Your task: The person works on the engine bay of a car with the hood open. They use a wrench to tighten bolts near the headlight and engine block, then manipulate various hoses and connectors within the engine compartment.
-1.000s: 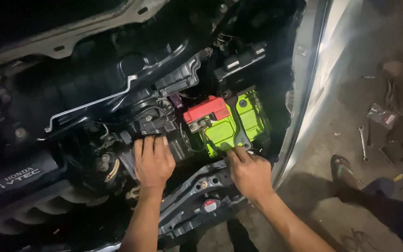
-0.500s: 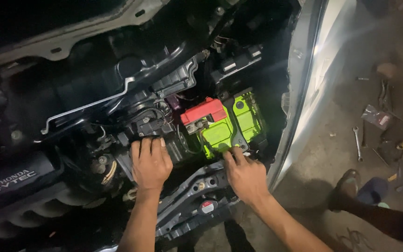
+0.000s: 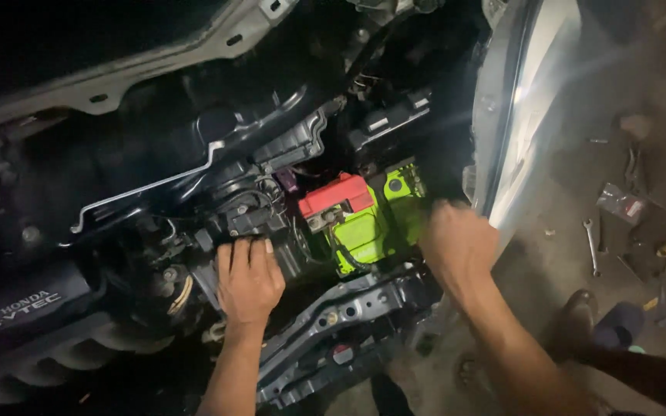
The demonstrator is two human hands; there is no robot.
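Car battery (image 3: pixel 371 223): bright lime-green top, boxy, sits low in the engine bay, towards the right side of the bay, just inside the silver fender (image 3: pixel 518 131). A red cover (image 3: pixel 336 195) caps the terminal at its left end; a black cable runs down across the green top beside it. A round black cap shows near the far right corner of the top. Strong light falls on the battery; the rest of the bay is dim.

Left hand (image 3: pixel 248 279): palm down, fingers (image 3: pixel 242 253) held together and laid nearly flat, tips pressing on a black part (image 3: pixel 256 222) just left of the battery. Nothing is clasped in it.

Right hand (image 3: pixel 456 246): blurred, at the battery's right end, back of the hand to the camera. Fingers curl down and out of sight at that end; whether they grip the battery or merely touch it cannot be told.

Black front crossmember (image 3: pixel 364 304) lies just below both hands. A wrench (image 3: pixel 591 246) and small bits lie on the floor, right of the fender.
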